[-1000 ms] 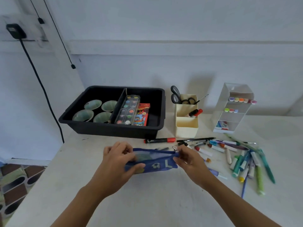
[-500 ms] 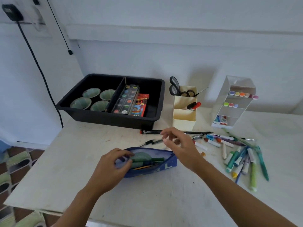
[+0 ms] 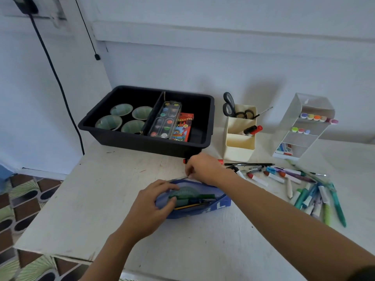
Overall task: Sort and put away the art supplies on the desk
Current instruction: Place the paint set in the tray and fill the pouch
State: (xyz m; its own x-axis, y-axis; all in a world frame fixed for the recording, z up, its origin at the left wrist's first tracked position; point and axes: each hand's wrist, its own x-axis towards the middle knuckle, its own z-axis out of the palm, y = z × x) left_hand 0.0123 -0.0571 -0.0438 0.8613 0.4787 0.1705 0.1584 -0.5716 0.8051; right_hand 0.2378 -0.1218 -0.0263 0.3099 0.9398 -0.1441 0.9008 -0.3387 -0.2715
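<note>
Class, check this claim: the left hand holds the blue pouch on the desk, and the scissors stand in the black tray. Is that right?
No. The head view shows the scissors standing in the cream pen holder, not the black tray. The left hand does hold the blue pouch on the desk.

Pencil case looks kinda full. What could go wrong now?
Two things, maybe. The thin pen pinched by the right hand could catch on the green protractor inside the pencil case, which the left hand holds open. Also, the right forearm passes close to the loose markers, so it might knock some and send them rolling.
</note>
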